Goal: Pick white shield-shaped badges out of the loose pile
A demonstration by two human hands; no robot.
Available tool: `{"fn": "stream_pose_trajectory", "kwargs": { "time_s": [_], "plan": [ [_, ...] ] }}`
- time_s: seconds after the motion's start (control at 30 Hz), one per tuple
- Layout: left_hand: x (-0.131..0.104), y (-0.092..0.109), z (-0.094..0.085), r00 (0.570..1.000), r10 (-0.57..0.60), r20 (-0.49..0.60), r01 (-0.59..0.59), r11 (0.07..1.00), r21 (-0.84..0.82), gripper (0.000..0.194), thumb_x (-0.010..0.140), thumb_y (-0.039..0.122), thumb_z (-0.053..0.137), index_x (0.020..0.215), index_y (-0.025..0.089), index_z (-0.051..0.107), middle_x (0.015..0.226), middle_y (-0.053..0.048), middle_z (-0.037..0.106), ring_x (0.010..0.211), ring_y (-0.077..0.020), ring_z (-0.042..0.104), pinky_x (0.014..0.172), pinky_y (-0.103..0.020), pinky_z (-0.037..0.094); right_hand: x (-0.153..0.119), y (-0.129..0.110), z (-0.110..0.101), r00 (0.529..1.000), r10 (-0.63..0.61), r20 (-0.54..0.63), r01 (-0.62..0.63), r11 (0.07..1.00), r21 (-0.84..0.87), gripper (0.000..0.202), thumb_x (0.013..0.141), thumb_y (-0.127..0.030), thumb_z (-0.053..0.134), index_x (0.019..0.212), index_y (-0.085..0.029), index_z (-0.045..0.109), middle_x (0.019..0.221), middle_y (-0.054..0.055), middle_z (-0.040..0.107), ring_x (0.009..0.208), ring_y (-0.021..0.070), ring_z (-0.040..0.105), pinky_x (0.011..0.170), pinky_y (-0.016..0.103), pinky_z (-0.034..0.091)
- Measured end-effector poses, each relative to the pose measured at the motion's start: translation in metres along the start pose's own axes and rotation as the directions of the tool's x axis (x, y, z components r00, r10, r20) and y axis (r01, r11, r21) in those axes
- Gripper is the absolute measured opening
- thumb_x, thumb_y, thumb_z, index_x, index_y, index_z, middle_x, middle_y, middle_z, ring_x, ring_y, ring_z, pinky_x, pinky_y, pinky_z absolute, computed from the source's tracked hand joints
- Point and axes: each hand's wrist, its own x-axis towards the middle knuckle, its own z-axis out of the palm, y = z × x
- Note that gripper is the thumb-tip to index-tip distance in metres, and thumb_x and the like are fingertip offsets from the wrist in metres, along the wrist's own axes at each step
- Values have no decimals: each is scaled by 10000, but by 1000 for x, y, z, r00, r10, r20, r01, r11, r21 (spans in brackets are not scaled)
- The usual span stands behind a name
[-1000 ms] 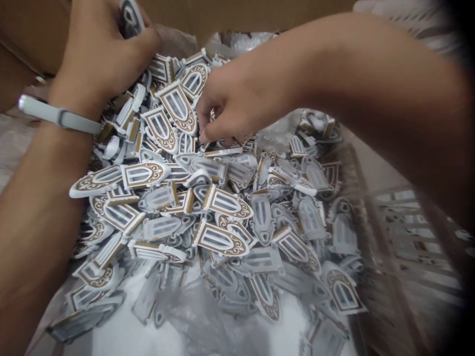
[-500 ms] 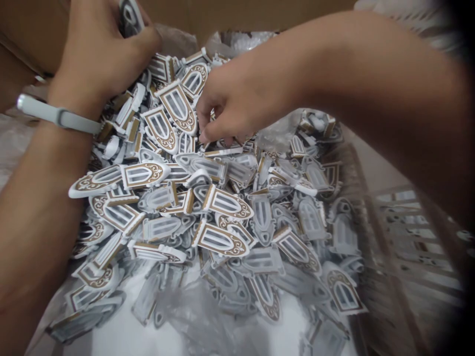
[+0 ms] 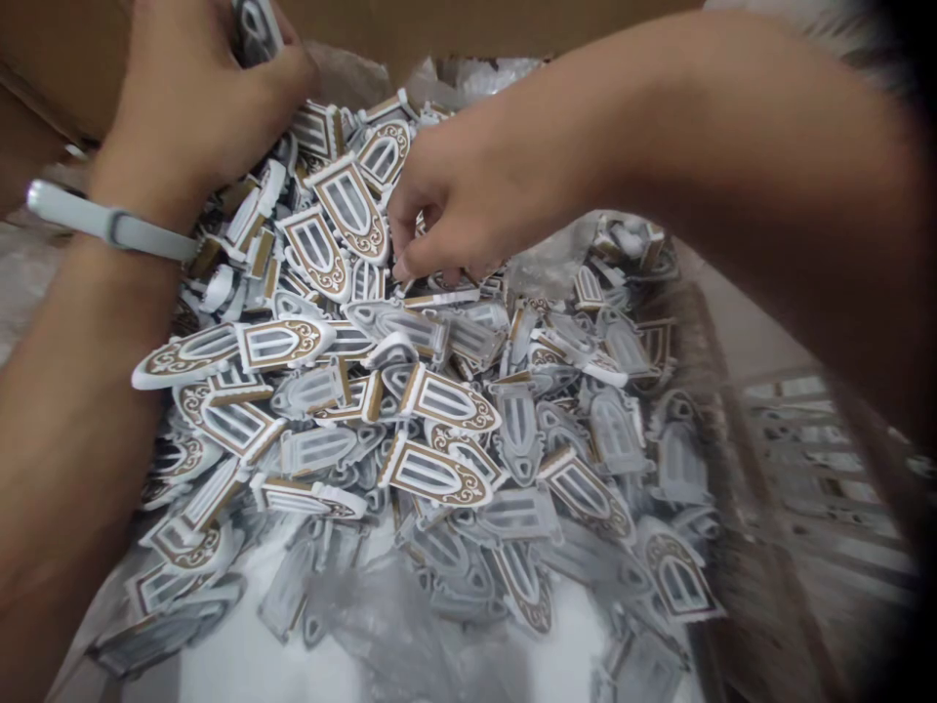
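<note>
A heap of small arched window pieces (image 3: 443, 400), white with gold scrollwork fronts and plain grey-white backs, fills the middle of the view. At the upper left, my left hand (image 3: 212, 88) is closed around one or more arched window pieces (image 3: 258, 34); the frame's top edge cuts off part of the grip. My right hand (image 3: 461, 205) reaches into the upper part of the heap. Its thumb and forefinger are pinched together against the pieces, beside two gold-faced window pieces (image 3: 351, 210). Whatever lies between those fingertips is hidden.
Brown cardboard (image 3: 468, 29) walls rise behind the heap. Clear plastic (image 3: 410, 625) lies crumpled at the front over a white surface. On the right, beyond the cardboard edge, stands a blurred slatted white thing (image 3: 820, 459). A pale wristband (image 3: 109, 223) circles my left wrist.
My left forearm and wristband have shifted very slightly left and up. My right hand stays pinched at the same spot, and the heap looks unchanged.
</note>
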Motion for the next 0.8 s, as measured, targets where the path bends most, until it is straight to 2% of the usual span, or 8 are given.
{"fn": "stream_pose_trajectory", "kwargs": {
  "time_s": [0.07,0.17,0.3,0.4,0.57,0.8],
  "plan": [
    [1,-2,0,1000,15,5,-15,1000,0,489,990,547,597,1241,173,785,1051,-42,630,910,-178,518,899,-356,476,0,0,0,1000,2,-3,-2,1000,-9,414,812,-578,601,1119,-393,809,982,-62,833,838,227,731,708,369,518],
    [1,-5,2,1000,14,1,-14,1000,-7,468,993,534,605,1238,179,786,1063,-43,637,923,-181,526,915,-363,477,-1,-3,1,1000,18,-21,-18,1000,0,354,891,-530,627,1124,-354,827,906,-85,809,788,201,731,721,346,538],
    [2,-9,3,1000,9,-16,-9,1000,-19,475,995,575,620,1236,201,785,1064,-30,629,949,-183,547,947,-368,493,-3,-8,1,999,35,-37,-34,999,24,253,946,-449,673,1083,-332,850,829,-105,770,743,199,737,781,388,589],
    [2,-11,3,1000,8,-16,-8,1000,-22,485,988,599,641,1236,209,787,1063,-22,635,961,-186,567,972,-370,512,-3,-11,0,998,46,-35,-45,999,24,256,951,-433,671,1084,-310,852,815,-92,764,732,199,732,783,394,590],
    [3,-13,4,1000,23,-4,-23,999,-38,453,1009,543,629,1239,183,777,1086,-23,652,1063,-223,627,1038,-395,514,-1,-7,-1,999,34,4,-33,999,-22,370,924,-519,601,1139,-311,818,954,-57,806,801,189,722,701,349,518],
    [7,-18,6,998,-57,-1,57,994,-90,416,967,485,694,1241,178,754,1123,-6,644,1191,-293,642,1131,-487,476,-1,-6,-3,1000,12,26,-11,999,-38,395,893,-494,575,1146,-303,812,1003,-43,809,844,219,709,745,388,528]
  ]
}}
